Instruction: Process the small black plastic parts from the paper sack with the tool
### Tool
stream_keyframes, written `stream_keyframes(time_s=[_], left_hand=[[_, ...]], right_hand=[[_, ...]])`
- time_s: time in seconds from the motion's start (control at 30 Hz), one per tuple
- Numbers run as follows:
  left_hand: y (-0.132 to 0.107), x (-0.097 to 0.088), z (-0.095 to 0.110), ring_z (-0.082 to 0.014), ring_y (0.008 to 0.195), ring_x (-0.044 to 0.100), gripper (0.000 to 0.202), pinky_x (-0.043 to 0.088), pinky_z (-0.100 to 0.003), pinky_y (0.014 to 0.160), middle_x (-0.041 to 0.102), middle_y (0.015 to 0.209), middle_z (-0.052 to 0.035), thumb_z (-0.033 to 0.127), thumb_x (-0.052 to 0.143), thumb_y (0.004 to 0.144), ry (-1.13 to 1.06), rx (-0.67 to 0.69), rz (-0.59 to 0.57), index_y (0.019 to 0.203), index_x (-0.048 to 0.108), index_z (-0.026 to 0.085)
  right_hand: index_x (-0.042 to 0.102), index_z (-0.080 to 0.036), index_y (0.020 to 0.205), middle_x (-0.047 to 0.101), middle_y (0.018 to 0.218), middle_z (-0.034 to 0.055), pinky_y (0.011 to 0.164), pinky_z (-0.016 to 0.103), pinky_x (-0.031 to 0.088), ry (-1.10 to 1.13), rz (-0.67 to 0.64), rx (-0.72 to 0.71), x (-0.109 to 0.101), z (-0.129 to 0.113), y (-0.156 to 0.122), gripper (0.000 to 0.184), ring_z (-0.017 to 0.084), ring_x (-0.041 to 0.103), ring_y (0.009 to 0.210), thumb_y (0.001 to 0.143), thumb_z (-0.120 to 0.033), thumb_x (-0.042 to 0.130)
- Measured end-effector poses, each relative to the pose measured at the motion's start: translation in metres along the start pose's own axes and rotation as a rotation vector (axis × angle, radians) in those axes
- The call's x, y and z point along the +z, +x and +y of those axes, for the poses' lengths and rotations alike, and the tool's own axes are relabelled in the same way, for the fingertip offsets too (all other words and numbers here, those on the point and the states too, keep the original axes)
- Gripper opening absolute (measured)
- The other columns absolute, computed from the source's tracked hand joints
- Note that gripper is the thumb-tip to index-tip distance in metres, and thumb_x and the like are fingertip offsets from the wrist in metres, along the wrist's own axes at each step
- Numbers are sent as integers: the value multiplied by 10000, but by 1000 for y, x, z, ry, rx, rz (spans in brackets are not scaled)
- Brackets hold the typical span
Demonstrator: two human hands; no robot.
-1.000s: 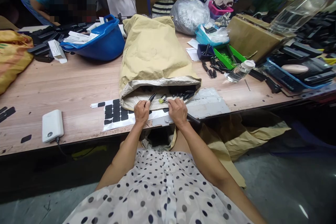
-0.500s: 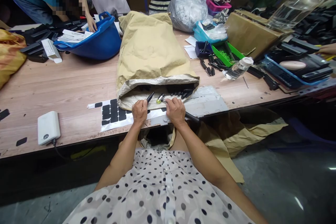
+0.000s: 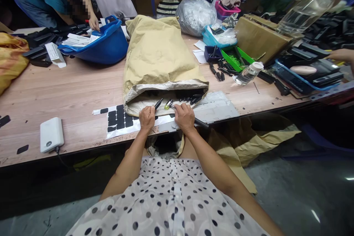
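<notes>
My left hand [image 3: 147, 118] is closed on a black pointed piece [image 3: 158, 103], slim like a pen, whose tip sticks up past the fingers. My right hand [image 3: 184, 117] grips a small hammer [image 3: 168, 104] with a metal head and a yellowish face. Its black handle [image 3: 201, 122] comes out on the right side of that hand. The two hands are side by side at the table edge, in front of the mouth of a tan sack [image 3: 163, 55]. Several black pieces [image 3: 195, 99] lie inside the sack's opening. Under the left hand is a sheet of black stickers [image 3: 120, 118].
On the left are a white power bank [image 3: 51, 135] with a cable and a blue basin [image 3: 110, 48] of white boxes. To the right stand a green tray [image 3: 231, 59], a bottle [image 3: 249, 73] and a cardboard box [image 3: 256, 37]. Co-workers are across the table.
The view has shifted slightly, moving the things on the right a little leftward. My hands keep the same grip and place. The co-worker's hand at the blue basin has moved slightly.
</notes>
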State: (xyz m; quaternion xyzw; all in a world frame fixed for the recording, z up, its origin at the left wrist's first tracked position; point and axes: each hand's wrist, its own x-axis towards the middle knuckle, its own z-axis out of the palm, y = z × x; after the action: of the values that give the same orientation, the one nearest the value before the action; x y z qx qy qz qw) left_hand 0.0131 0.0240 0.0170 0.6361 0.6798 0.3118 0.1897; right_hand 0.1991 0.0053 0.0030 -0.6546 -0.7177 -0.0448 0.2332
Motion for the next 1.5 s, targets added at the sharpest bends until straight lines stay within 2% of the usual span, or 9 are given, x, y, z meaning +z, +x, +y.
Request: stream_keyframes(time_s=[0.43, 0.57, 0.67, 0.9, 1.07, 1.23, 1.33, 1.43, 1.5], left_hand=[[-4, -10, 9, -215, 805, 611, 428, 452, -354, 814, 658, 752, -47, 308, 358, 998, -67, 32, -14, 629, 563, 240], [-44, -31, 11, -191, 733, 569, 398, 465, -329, 726, 610, 721, -32, 398, 391, 1003, -234, 315, -41, 719, 609, 224], [-89, -41, 4, -175, 699, 575, 339, 483, -304, 673, 624, 744, -31, 450, 468, 988, -308, 479, -217, 890, 686, 210], [-135, -8, -20, -213, 819, 695, 275, 539, -305, 739, 714, 881, -66, 351, 475, 973, 125, 111, -561, 922, 711, 218], [-123, 2, -6, -308, 873, 728, 228, 530, -371, 744, 753, 937, -148, 279, 529, 924, 370, -50, -682, 992, 721, 176], [-93, -21, 21, -205, 610, 633, 239, 457, -291, 594, 653, 606, -15, 381, 611, 841, -77, 57, -791, 688, 667, 206], [-50, -27, 34, -167, 597, 597, 346, 449, -261, 587, 613, 577, 13, 481, 558, 855, -236, 43, -518, 657, 640, 210], [6, -19, 42, -214, 741, 666, 248, 488, -292, 675, 688, 688, -30, 399, 559, 842, -55, -114, -140, 718, 667, 215], [41, -11, 44, -281, 850, 706, 172, 511, -347, 724, 740, 792, -95, 336, 595, 806, 83, -269, -120, 749, 698, 211]], right_hand=[[728, -233, 1111, 612, 932, 88, 773, 334, 342, -19, -5, 6, -3, -2, 3, 256, 249, 474, 891, 971, -231, 513], [728, -234, 1091, 609, 929, 84, 761, 330, 338, -13, -9, -3, -2, -2, 3, 239, 245, 471, 887, 957, -216, 531], [722, -235, 1092, 599, 932, 86, 767, 333, 337, -9, -1, 1, 0, -2, 2, 236, 250, 464, 901, 959, -221, 528], [709, -239, 1133, 586, 942, 89, 778, 340, 339, -5, 8, -9, 4, 0, 2, 259, 254, 453, 904, 964, -222, 513], [707, -240, 1136, 583, 939, 89, 777, 338, 342, 2, 21, -10, 6, 1, 1, 261, 253, 451, 904, 959, -220, 516], [709, -247, 1135, 584, 934, 85, 780, 338, 342, -1, 24, -12, 6, 0, 1, 258, 252, 454, 900, 960, -225, 522], [713, -243, 1113, 583, 929, 85, 772, 337, 338, -5, 24, -11, 5, 0, 0, 249, 251, 454, 896, 961, -223, 517], [712, -246, 1123, 582, 925, 84, 767, 336, 337, -6, 28, -12, 5, -1, 0, 258, 250, 453, 892, 961, -218, 512], [711, -248, 1133, 581, 921, 82, 766, 334, 337, -8, 33, -16, 6, -1, -1, 263, 248, 451, 887, 959, -217, 516]])
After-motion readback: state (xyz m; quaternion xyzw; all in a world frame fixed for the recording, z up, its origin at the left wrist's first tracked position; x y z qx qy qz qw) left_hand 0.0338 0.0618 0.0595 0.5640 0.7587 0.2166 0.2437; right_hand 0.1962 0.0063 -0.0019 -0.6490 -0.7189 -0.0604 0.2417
